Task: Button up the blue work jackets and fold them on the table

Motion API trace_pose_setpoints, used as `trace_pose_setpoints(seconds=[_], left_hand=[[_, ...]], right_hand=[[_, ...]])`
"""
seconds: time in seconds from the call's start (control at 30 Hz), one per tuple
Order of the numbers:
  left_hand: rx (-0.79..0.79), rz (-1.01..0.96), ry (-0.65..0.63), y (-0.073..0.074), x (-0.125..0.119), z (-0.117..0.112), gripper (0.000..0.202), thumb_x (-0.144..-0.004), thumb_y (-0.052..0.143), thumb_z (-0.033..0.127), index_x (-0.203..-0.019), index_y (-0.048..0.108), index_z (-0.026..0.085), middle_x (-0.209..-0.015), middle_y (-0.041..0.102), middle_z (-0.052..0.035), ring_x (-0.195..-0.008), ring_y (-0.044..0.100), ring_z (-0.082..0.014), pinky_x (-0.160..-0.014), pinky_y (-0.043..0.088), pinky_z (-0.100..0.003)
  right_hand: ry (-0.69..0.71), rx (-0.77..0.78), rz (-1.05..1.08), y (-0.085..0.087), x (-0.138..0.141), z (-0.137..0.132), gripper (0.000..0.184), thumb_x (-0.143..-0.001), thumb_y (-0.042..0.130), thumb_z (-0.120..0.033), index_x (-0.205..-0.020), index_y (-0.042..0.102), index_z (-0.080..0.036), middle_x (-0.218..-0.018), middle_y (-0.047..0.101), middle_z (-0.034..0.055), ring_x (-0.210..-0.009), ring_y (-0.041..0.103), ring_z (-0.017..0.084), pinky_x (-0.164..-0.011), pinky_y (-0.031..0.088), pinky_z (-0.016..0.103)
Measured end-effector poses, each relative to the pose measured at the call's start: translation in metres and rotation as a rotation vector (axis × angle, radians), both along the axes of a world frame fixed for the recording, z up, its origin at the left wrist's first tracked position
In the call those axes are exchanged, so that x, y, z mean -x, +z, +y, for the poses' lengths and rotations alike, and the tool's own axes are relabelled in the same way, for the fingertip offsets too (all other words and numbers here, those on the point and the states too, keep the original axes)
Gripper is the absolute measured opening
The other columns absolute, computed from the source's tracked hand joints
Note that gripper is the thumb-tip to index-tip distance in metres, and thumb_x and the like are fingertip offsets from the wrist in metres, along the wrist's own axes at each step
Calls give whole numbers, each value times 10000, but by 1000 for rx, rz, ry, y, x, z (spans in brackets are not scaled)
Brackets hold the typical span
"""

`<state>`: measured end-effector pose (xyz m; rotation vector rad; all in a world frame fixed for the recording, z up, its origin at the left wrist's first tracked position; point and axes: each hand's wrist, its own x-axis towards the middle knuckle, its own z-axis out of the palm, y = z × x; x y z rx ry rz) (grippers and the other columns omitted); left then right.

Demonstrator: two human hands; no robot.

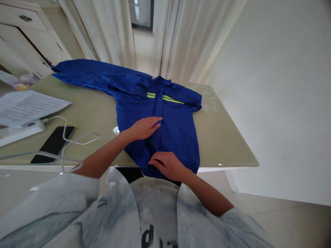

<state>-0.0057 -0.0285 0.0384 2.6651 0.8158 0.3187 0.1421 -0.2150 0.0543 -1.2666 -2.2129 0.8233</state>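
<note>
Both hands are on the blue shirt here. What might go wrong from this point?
1. The blue shirt has its hem over the near edge of the table, at the right hand. A tug there might slide it off, since only the left hand lies flat on it.
2. The left forearm passes close to the white cable and phone, and could snag them.

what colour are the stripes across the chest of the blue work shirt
Fluorescent yellow-green stripes on the blue shirt, seen in the head view.
</note>
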Motion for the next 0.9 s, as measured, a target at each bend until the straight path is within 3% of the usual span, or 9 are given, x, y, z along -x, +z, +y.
trace_pose_setpoints(seconds=[0.07,0.17,0.33,0.43,0.53,0.63,0.73,0.8,0.9], left_hand=[[24,20,-25,-3,26,-39,567,-1110,250,493,-1571,494,271,-1559,577,-26,-1445,529,-189,-1230,366,-338],[-38,89,-45,-24,50,-78,556,-1104,296,523,-1598,454,322,-1657,445,-20,-1537,414,-208,-1286,278,-406],[-163,91,-66,-49,52,-84,558,-1101,349,514,-1622,409,321,-1700,353,-26,-1577,339,-212,-1301,255,-438],[-160,88,-79,-47,48,-77,552,-1096,389,486,-1611,430,294,-1690,371,-43,-1571,354,-223,-1292,292,-459],[-113,-37,-36,-43,51,-81,512,-1077,449,455,-1554,514,279,-1644,459,-59,-1519,444,-225,-1274,349,-480],[-27,-304,98,-44,65,-101,391,-1075,442,390,-1378,678,313,-1463,658,-48,-1363,610,-207,-1181,496,-444],[-44,-424,184,-51,88,-130,356,-1053,455,336,-1262,740,376,-1265,762,-33,-1227,696,-224,-1083,590,-453],[-126,-371,168,-58,103,-149,389,-1022,501,316,-1351,691,401,-1330,734,-28,-1276,674,-240,-1121,571,-485],[-237,-258,126,-65,114,-164,559,-989,576,337,-1541,521,401,-1496,626,-26,-1386,598,-252,-1172,537,-499]], right_hand=[[-45,-37,-4,-2,1,-5,198,-1092,556,-296,-1012,701,-187,-995,768,26,-914,708,134,-855,504,239],[-7,-167,-164,-11,13,-11,226,-1099,532,-307,-1000,691,-182,-983,759,52,-922,700,159,-838,499,262],[58,-339,-435,-31,38,-16,167,-1074,531,-234,-994,663,-167,-947,724,65,-847,680,180,-685,459,282],[44,-347,-431,-40,41,-17,171,-1078,533,-253,-991,652,-168,-938,718,51,-820,672,173,-659,452,283],[-55,-305,-350,-46,38,-21,179,-1090,539,-291,-997,649,-185,-955,722,42,-861,676,163,-737,483,270],[-172,-270,-242,-54,38,-28,214,-1025,659,-432,-1015,641,-219,-999,721,39,-922,681,188,-812,523,298],[-274,-309,-175,-64,40,-36,486,-868,796,-589,-1161,630,-238,-1145,704,85,-1051,668,266,-889,560,389],[-288,-338,-141,-70,40,-38,529,-848,823,-561,-1227,624,-251,-1189,699,96,-1082,659,289,-927,563,426],[-279,-327,-36,-75,36,-38,358,-934,765,-410,-1236,643,-262,-1150,719,80,-1060,669,264,-941,563,405]])
